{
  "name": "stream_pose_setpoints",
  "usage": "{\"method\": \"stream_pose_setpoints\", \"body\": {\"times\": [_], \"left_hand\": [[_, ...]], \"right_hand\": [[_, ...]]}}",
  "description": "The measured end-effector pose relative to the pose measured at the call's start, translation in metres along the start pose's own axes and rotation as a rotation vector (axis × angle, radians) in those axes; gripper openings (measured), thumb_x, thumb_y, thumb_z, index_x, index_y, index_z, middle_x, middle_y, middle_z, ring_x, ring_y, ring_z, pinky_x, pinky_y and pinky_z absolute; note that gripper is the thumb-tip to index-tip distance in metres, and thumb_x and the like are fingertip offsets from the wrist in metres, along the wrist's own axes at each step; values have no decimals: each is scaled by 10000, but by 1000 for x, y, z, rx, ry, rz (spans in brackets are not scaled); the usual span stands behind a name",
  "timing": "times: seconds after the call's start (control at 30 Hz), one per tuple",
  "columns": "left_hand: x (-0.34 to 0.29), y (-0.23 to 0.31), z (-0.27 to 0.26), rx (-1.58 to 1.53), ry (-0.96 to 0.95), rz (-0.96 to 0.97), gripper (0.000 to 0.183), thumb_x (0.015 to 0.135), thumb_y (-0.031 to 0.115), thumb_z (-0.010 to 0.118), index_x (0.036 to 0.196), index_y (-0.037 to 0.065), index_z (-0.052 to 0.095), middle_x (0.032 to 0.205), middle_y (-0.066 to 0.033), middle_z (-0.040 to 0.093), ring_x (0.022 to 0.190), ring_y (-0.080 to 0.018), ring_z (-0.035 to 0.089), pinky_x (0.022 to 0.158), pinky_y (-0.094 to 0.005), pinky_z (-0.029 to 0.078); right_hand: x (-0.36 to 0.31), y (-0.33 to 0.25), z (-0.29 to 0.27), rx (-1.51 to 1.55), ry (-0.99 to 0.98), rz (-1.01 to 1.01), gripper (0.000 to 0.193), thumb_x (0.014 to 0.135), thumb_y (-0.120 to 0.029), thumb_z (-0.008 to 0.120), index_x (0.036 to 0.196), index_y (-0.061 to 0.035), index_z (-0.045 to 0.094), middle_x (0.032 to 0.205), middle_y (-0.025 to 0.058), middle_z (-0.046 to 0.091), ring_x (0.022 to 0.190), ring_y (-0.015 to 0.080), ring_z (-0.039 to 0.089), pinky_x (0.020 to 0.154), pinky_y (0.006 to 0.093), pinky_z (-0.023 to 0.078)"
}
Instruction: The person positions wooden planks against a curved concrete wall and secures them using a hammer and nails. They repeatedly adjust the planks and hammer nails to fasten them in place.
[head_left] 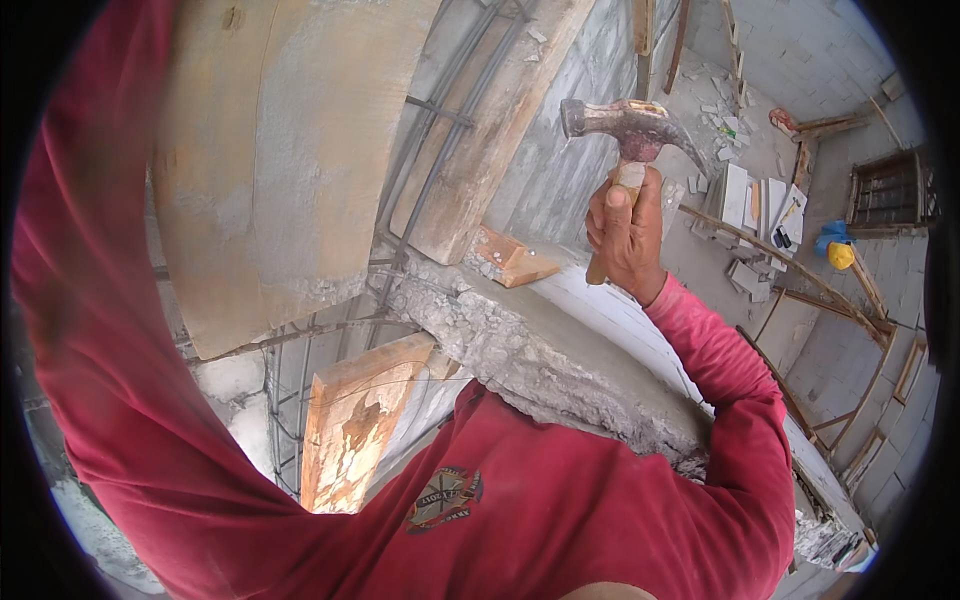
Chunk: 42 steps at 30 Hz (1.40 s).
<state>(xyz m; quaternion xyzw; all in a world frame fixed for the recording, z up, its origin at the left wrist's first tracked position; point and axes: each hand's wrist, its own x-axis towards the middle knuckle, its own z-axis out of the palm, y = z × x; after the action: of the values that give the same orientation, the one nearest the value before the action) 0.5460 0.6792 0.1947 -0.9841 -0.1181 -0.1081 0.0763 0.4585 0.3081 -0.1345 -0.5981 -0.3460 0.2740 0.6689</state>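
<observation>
My right hand (pixel 632 232) is closed around the wooden handle of a claw hammer (pixel 637 125). The hammer is raised, its striking face pointing left and its claw to the right. A red sleeve covers my left arm (pixel 90 330), which reaches up along the left edge; the hand itself is out of view. Beside that arm stands a large plywood panel (pixel 290 160) with grey cement smears. Steel reinforcing bars (pixel 437 150) run between the panel and a wooden plank (pixel 490 130). A short wood block (pixel 515 258) rests on the concrete ledge below the hammer.
A rough, broken concrete beam (pixel 540 345) crosses in front of my chest. Under the panel a wooden board (pixel 365 420) stands among more bars and thin wire. Far below at right are stacked white blocks (pixel 735 195), rubble, a yellow hard hat (pixel 841 257) and timber poles.
</observation>
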Motion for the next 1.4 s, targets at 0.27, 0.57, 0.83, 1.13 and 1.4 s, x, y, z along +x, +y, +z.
{"method": "stream_pose_setpoints", "body": {"times": [0.27,0.57,0.83,1.13,1.4], "left_hand": [[-6,0,2,4,-10,-6,298,978,196,584,1153,45,773,1096,-226,758,1028,-365,725,947,-457,548],[5,3,0,14,1,3,296,976,190,582,1149,47,774,1089,-228,759,1016,-372,730,938,-461,553],[-3,0,-7,40,5,-6,293,974,185,580,1146,50,776,1082,-230,760,1005,-378,734,930,-465,558],[10,7,-1,26,-1,13,291,972,179,577,1142,52,777,1075,-232,761,994,-384,738,921,-469,564],[39,20,-3,42,12,65,290,970,173,575,1138,55,779,1069,-233,762,983,-390,742,913,-473,569]], "right_hand": [[-8,-16,-3,-244,-160,-132,411,1057,-292,604,1349,-20,502,893,243,696,774,484,680,702,548,522],[3,12,-1,-350,-276,-183,349,1057,-278,601,1277,-7,592,908,266,687,751,465,673,692,506,542],[-18,19,14,-488,-517,-201,328,1056,-267,594,1240,2,560,985,251,689,780,441,692,664,484,557],[-20,22,8,-557,-436,-203,317,1033,-284,637,1205,-20,680,997,189,733,871,409,695,816,505,550],[-18,36,11,-398,-354,-295,356,1059,-289,598,1283,-14,571,913,255,697,776,466,678,705,509,539]]}}
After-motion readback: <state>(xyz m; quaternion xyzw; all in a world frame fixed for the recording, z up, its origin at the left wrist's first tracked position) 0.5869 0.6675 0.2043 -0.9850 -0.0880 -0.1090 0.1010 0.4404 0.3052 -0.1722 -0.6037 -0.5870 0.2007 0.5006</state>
